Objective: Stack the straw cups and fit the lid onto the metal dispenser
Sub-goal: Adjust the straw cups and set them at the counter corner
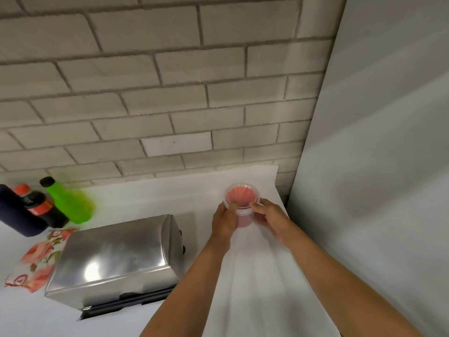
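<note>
Backdrop: a pale brick wall point(170, 93) fills the top of the view, with a plain grey panel point(376, 166) down the right side.
Worktop: the white worktop point(150, 198) runs below the bricks, and everything sits on it.
Metal dispenser: the metal dispenser point(114, 259) lies at lower left, its shiny curved housing facing up and its long axis running left to right; a dark slot shows along its near edge. I see no separate lid.
Bottles: a green bottle point(70, 203), a dark cola bottle point(41, 210) and a navy bottle point(17, 212) cluster at far left, all blurred.
Napkins: a rose-print napkin pack point(36, 259) sits just left of the dispenser.
Straw cup: the straw cup point(243, 203), clear with pink straws inside, stands upright near the back right corner, mouth up and long axis vertical.
Left hand: the left hand point(224, 221) wraps the cup's side, fingers closed on it.
Right hand: the right hand point(269, 215) pinches the rim from the other side, fingers closed on the cup.
Doing it well: I'd say keep the cup vertical so the straws stay put, and seat it squarely, rim level.
</note>
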